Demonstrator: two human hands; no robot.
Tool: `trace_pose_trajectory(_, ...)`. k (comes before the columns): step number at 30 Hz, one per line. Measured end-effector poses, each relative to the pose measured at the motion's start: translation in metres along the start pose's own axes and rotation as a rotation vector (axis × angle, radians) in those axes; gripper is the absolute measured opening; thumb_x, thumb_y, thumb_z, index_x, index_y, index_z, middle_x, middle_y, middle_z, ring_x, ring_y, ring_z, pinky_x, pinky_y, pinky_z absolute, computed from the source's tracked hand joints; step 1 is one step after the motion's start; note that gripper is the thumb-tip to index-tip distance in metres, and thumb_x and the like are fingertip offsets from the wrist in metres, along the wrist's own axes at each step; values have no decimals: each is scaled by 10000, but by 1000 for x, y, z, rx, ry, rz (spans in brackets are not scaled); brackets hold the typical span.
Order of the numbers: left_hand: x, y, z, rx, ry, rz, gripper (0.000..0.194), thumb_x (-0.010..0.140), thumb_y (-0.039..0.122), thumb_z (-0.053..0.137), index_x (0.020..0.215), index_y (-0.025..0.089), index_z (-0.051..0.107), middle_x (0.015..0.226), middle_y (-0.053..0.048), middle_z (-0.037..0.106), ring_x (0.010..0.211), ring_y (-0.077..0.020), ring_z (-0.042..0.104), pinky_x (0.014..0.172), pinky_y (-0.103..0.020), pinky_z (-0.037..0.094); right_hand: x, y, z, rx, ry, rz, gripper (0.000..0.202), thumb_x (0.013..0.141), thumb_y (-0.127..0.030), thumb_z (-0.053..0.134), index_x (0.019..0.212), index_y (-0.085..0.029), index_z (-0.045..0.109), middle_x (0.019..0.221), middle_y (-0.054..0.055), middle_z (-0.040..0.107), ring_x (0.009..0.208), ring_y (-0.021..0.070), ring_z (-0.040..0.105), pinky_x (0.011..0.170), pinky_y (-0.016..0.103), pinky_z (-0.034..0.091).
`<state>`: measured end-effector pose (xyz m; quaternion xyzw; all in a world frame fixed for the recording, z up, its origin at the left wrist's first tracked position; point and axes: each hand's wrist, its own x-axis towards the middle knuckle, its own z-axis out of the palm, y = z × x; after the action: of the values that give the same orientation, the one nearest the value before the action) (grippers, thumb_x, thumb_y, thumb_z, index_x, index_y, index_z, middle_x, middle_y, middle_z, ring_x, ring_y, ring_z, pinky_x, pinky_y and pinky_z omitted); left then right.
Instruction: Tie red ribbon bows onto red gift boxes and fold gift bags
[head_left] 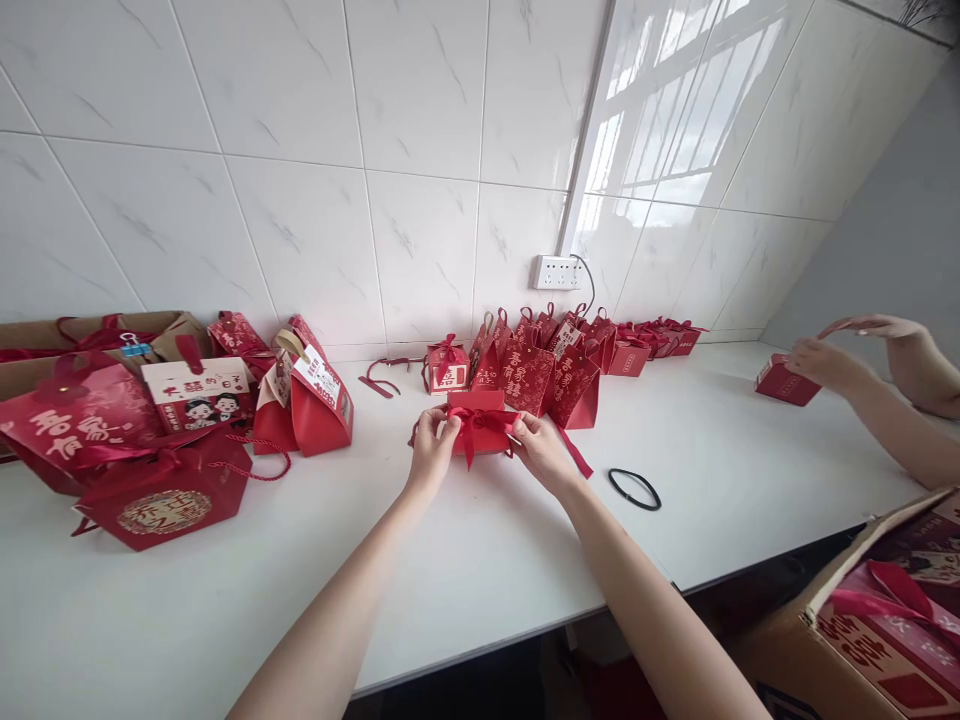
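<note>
A small red gift box (pixel 475 401) sits on the white table in front of me, with a red ribbon (pixel 480 424) tied in a bow across it. My left hand (pixel 432 450) is closed at the left side of the box, thumb and fingers pinching the left part of the bow. On the opposite side, my right hand (pixel 546 452) pinches the bow's right part. One ribbon tail hangs down the front of the box, and another trails out past my right hand. Just behind stand several red patterned gift boxes (pixel 529 368) with loop handles.
More red gift boxes (pixel 322 405) crowd the left, near a cardboard box (pixel 30 338). A black hair tie (pixel 634 489) lies to the right. A co-worker's hands (pixel 832 362) handle a red box (pixel 784 381) there. Another cardboard box (pixel 787 630) stands at lower right.
</note>
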<state>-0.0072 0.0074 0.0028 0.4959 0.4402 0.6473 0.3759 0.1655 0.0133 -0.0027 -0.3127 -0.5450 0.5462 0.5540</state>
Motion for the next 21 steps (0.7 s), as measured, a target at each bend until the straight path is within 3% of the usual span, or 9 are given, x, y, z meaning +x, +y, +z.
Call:
trace_pose_trajectory(4, 3, -3, -2, -80, -42, -41, 592, 503, 588, 756, 856, 200, 482, 957, -64, 608, 941, -225, 585, 809, -348, 461, 1, 0, -3, -57, -40, 1, 400, 637, -575, 704, 836, -238, 623, 685, 10, 620, 688, 202, 578, 597, 310, 418)
trace_pose_trajectory(10, 3, -7, -2, -148, -41, -113, 482, 578, 366, 788, 925, 210, 491, 1018, -61, 611, 981, -220, 598, 867, -376, 460, 1, -3, 0, -63, 3, 48, 249, 688, -458, 693, 742, -223, 634, 732, 16, 646, 708, 199, 605, 644, 323, 441)
trace_pose_trajectory(16, 1, -3, 2, -279, -97, -184, 580, 599, 246, 725, 1096, 264, 425, 1188, -57, 582, 1103, -237, 578, 908, -404, 468, -1, -6, 1, -118, 18, 50, 249, 704, -446, 681, 800, -218, 658, 799, 21, 672, 767, 201, 613, 707, 325, 462)
trace_pose_trajectory(21, 5, 5, -1, -91, -43, -201, 358, 680, 320, 653, 971, 225, 467, 1084, -77, 639, 1002, -230, 623, 839, -385, 486, -1, -6, 0, -255, 74, 40, 318, 730, -511, 630, 726, -194, 650, 682, 11, 639, 722, 191, 603, 695, 315, 465)
